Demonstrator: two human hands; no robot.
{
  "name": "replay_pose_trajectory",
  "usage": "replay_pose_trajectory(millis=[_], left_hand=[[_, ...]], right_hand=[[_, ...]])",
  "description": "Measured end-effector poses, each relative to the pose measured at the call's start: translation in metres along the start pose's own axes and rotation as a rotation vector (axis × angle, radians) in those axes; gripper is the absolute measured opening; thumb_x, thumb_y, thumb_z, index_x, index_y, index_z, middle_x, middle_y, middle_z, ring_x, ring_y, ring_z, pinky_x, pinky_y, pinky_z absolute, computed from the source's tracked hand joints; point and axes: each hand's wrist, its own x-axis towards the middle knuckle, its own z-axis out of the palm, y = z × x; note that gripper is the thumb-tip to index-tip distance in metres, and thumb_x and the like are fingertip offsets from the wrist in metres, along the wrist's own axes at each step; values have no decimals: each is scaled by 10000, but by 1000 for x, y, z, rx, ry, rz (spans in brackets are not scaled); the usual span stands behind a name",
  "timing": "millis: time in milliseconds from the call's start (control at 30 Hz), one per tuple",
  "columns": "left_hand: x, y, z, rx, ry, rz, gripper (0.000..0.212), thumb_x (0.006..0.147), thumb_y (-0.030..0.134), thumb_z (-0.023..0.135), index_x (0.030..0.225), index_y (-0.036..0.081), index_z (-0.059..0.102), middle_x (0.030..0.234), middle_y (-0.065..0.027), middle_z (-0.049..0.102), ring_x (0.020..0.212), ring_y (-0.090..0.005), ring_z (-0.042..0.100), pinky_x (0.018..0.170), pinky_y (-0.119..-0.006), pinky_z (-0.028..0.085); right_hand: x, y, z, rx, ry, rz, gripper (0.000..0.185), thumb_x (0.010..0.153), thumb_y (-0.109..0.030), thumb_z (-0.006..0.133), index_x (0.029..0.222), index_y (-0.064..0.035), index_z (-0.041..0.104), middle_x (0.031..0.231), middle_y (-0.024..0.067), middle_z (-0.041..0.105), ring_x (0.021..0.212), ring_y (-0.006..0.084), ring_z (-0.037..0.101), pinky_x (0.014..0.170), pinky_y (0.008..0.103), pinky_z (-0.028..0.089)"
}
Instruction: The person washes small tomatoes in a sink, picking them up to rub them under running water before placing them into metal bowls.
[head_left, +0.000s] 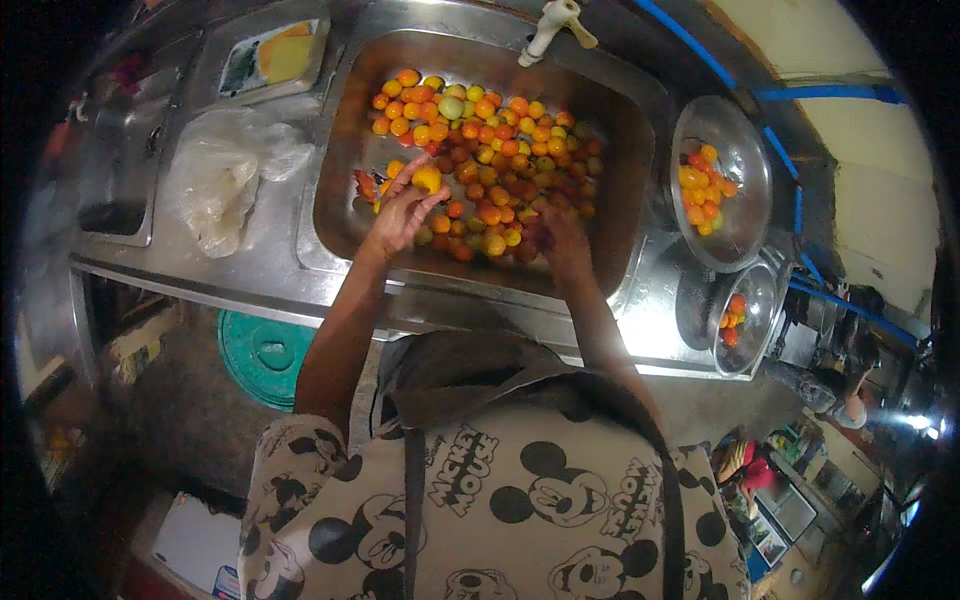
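Many red, orange and yellow tomatoes (480, 135) lie spread over the floor of a stainless steel sink (637, 127). Over its left half, my left hand (405, 210) grips a yellow-orange tomato (427, 179) between thumb and fingers. A pale green tomato (451, 107) sits among the others farther back. My right hand (556, 236) reaches into the pile at the sink's right front. Shadow and blur hide its fingers, so whether it holds a tomato is unclear. A few tomatoes and a reddish scrap (366, 185) lie by the sink's left wall.
A white tap (551, 30) stands behind the sink. Two metal colanders (750, 150) with tomatoes are at the right. On the left counter lie a crumpled clear plastic bag (217, 180) and a tray (319, 52) with yellow sponges. A green lidded bin (262, 360) is below; people are far right.
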Motion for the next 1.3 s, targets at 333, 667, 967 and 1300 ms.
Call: replay_pose_trajectory(millis=[333,667,967,1300], left_hand=[[-71,63,79,-712,-315,-210,445,887,306,325,1226,18,308,1143,-135,447,1061,-281,455,914,-377,379],[-91,48,107,-440,-264,-283,432,886,393,275,1077,49,454,877,-85,547,673,-154,488,598,-248,401],[-74,25,117,214,-188,180,381,876,207,376,1212,28,371,1114,-118,474,947,-192,484,811,-285,383],[-27,5,42,582,130,333,469,846,266,444,1241,29,355,1202,-146,446,1053,-238,475,869,-316,368]], right_hand=[[-26,-66,89,-727,-267,-1025,380,719,-71,591,1091,-101,519,906,70,545,922,172,482,724,261,432],[-23,-60,67,-285,-273,-436,232,772,-25,536,997,-22,594,804,39,599,732,109,543,670,198,427],[-4,-31,40,-193,-217,-282,386,822,-155,469,1188,-40,432,1181,86,440,1077,164,407,842,268,384],[15,-49,-40,621,-264,-215,366,844,-347,396,948,-8,490,910,145,537,824,247,537,670,332,467]])
